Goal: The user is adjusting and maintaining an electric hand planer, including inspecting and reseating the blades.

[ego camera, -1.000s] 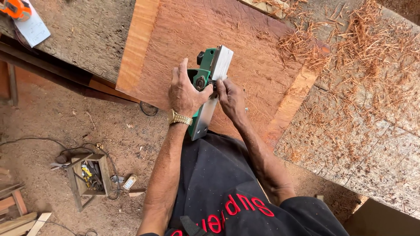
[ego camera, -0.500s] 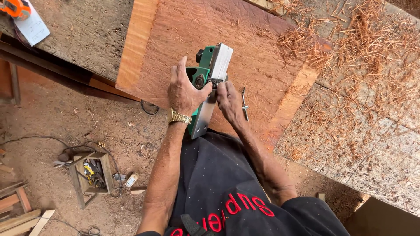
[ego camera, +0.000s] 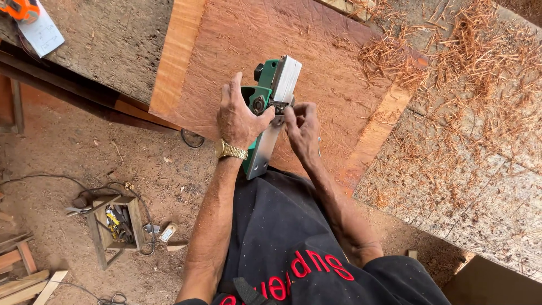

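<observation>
A green electric planer (ego camera: 270,116) lies tipped on its side on a wide reddish slab (ego camera: 316,62), its bright metal sole turned toward the right and its rear end hanging over the slab's near edge, above the person's black shirt (ego camera: 282,237).

The left hand (ego camera: 238,116), with a gold watch (ego camera: 230,150) on the wrist, is wrapped around the planer's green body, thumb pointing up along the housing, holding it steady. The right hand (ego camera: 302,131) is curled narrow, its fingertips (ego camera: 289,112) pinched at a small dark part on the planer's sole, about midway along it. Whether they hold a small tool or only touch the part cannot be told.

The slab has a paler orange band (ego camera: 178,53) along its left side and another on its right edge. To the right lies a rough grey board (ego camera: 468,164), strewn with reddish shavings (ego camera: 463,62). At upper left, on another grey board, sits an orange tool (ego camera: 20,8) beside a white sheet (ego camera: 40,34).

Below, on the dirt floor (ego camera: 73,152), stands a small wooden toolbox (ego camera: 116,226) with cables (ego camera: 51,181) running to it, and wood offcuts (ego camera: 22,271) lie at lower left.
</observation>
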